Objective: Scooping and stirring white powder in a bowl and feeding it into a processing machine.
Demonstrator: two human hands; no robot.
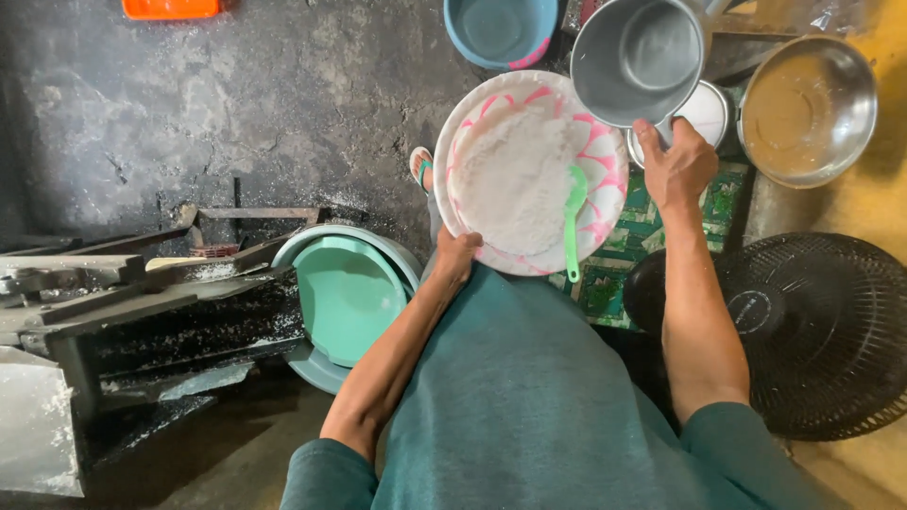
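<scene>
I am gripping the near rim of the pink-and-white basin with my left hand, fingers closed on its edge at the middle of the frame, while my right hand is clamped on the lower lip of a grey metal pot just above and right of the basin. The basin is sitting over my lap, heaped with white flour-like powder, and a green scoop is lying in it with its handle over the near rim. The pot is looking empty inside, so nothing seems moved into it yet. Further out, a teal tub is resting at lower left, a blue bowl at the top, a steel bowl at upper right, and a black fan at right.
</scene>
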